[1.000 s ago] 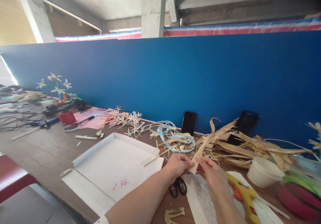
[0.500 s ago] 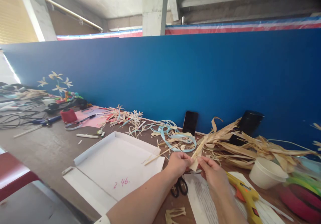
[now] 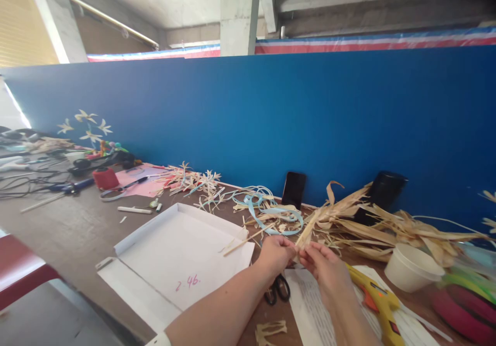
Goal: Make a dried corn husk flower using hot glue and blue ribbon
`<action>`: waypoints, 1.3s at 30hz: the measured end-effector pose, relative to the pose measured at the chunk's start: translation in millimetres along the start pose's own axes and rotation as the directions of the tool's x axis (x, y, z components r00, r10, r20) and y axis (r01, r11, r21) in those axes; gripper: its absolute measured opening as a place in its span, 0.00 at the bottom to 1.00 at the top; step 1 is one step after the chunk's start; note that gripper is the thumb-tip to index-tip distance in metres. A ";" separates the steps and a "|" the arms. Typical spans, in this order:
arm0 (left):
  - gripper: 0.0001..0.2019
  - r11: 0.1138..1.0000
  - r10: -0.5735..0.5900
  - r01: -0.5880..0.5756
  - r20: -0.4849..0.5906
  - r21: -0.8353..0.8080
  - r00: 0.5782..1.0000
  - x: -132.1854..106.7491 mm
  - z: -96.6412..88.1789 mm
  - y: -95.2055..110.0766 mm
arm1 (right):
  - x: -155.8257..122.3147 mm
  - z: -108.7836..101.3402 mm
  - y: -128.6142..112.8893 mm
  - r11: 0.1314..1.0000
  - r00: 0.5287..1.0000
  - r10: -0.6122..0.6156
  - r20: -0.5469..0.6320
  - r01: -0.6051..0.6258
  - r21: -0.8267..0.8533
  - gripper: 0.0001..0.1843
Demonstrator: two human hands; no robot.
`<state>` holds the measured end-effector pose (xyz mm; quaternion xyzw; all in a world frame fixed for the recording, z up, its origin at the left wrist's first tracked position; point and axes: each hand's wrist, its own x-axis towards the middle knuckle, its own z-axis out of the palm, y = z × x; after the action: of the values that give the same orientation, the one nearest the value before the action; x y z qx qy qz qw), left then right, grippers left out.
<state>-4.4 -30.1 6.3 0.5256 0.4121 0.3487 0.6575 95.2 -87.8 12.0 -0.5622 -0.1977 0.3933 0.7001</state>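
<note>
Between my two hands is a pale strip of dried corn husk (image 3: 306, 235), its far end lying toward the husk pile. My left hand (image 3: 276, 253) pinches the strip from the left, fingers closed. From the right, my right hand (image 3: 323, 263) grips its near end, thumb and fingertips pressed together. The fingertips of both hands nearly meet and hide part of the husk. Black-handled scissors (image 3: 282, 288) lie under my left wrist, their blades hidden. A printed sheet (image 3: 306, 304) sits below my right hand, and a yellow glue gun (image 3: 380, 302) is just to its right.
An open white box lid (image 3: 163, 253) lies to the left with a thin stick across its edge. Behind are blue ribbon (image 3: 256, 209), a phone (image 3: 293, 190) and heaped dried husks (image 3: 406, 227). A white paper cup (image 3: 413, 268) stands right. A blue partition (image 3: 248, 119) closes off the back.
My right hand has shifted slightly left, closer to my left hand, and its fingers now cover more of the husk's near end. The left hand has barely moved.
</note>
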 end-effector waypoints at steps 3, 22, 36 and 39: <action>0.01 1.000 -0.008 0.008 0.009 -0.014 1.000 -0.2 0.9 0.9 | -2.5 1.8 -2.9 1.000 1.000 0.014 -0.001 -0.014 0.022 0.17; 0.07 0.989 0.081 -0.078 -0.021 0.126 0.996 2.5 0.2 -5.7 | 2.4 -3.8 1.1 0.986 0.993 -0.069 0.092 0.082 -0.146 0.17; 0.07 0.964 0.139 -0.130 -0.021 0.233 0.990 2.5 -0.7 -5.3 | 5.9 -8.8 4.3 0.914 0.986 -0.152 0.073 0.168 -0.368 0.18; 0.08 0.920 0.221 -0.203 -0.018 0.336 0.975 -2.1 -1.1 -4.6 | 7.4 -9.9 5.8 0.896 0.985 -0.165 0.050 0.171 -0.409 0.19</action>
<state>-6.1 -32.5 2.1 0.6606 0.4237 0.3578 0.5061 104.9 -88.0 2.4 -0.6751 -0.3287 0.2847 0.5960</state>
